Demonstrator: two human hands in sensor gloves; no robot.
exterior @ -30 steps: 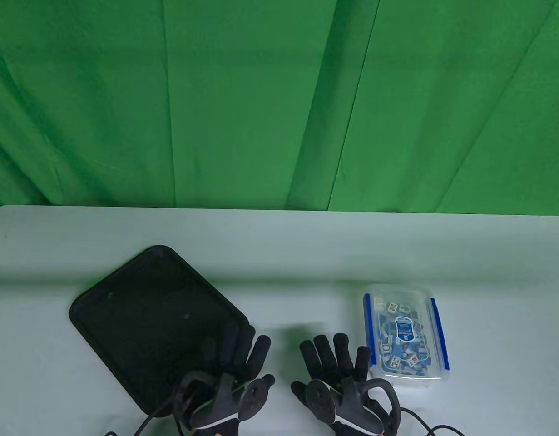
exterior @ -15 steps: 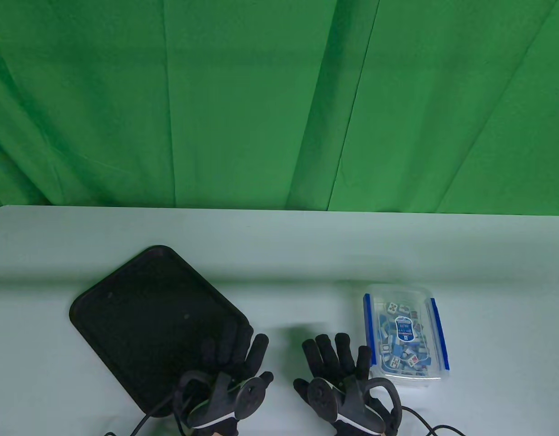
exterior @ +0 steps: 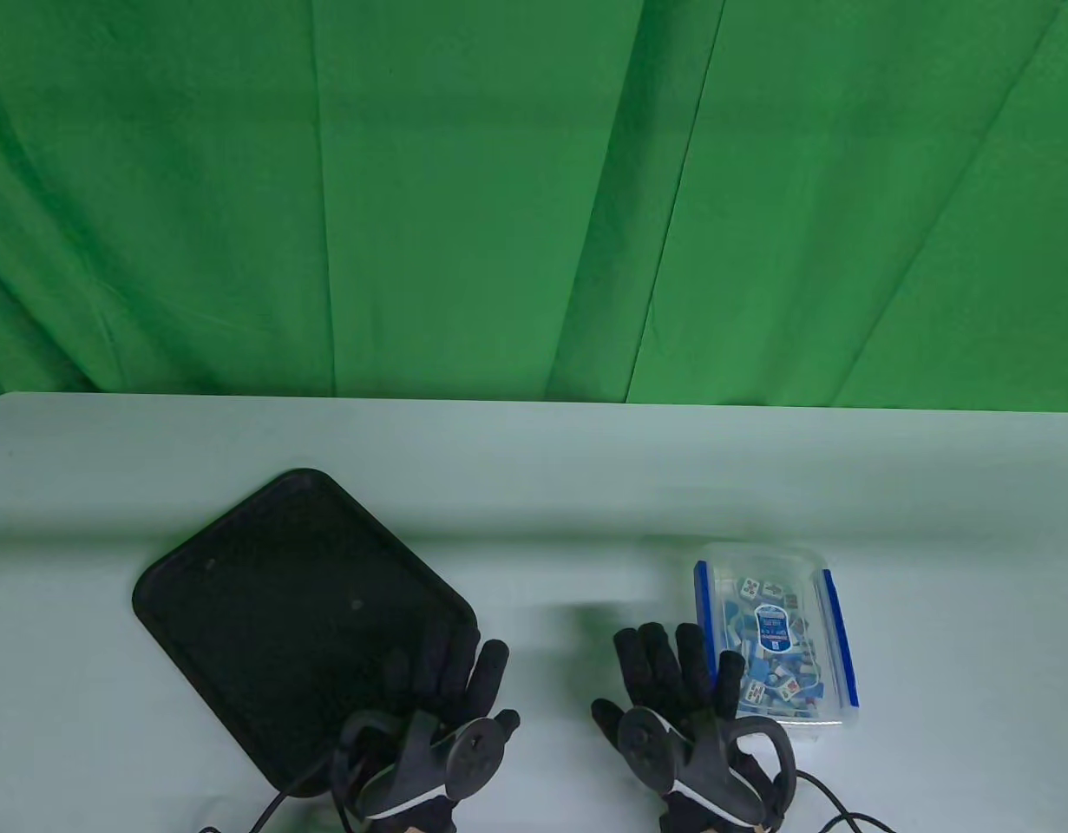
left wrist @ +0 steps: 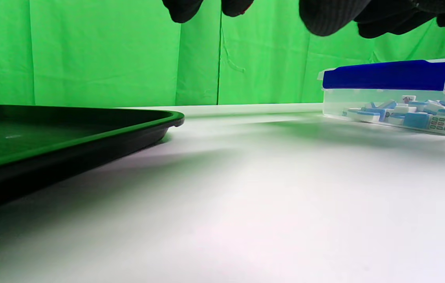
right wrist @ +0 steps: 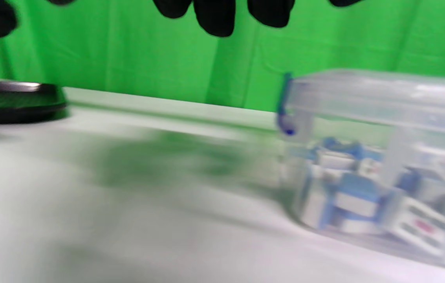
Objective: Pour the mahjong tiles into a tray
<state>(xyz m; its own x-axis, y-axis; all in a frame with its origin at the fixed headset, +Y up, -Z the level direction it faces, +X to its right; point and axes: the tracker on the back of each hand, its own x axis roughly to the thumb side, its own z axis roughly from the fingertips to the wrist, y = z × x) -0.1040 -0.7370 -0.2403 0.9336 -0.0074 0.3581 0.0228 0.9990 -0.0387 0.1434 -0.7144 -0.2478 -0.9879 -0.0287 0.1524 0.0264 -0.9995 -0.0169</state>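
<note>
Left hand (exterior: 447,694), bottom centre-left of table view: fingers spread and extended over the near right corner of the tray (exterior: 265,555); grip released, holding nothing. Right hand (exterior: 685,703), bottom centre-right: fingers extended toward the top of the frame, fingertips at the lower left edge of the box (exterior: 772,638); contact cannot be confirmed. Grip released.

Box: clear plastic, lid on, blue clasps along both long sides, standing on the surface (exterior: 534,486) at lower right. Long axis runs top to bottom of the frame. Mahjong tiles (exterior: 776,681) inside, jumbled.

Tray: black, flat, lower left, turned diagonally, long axis from upper left to lower right.
</note>
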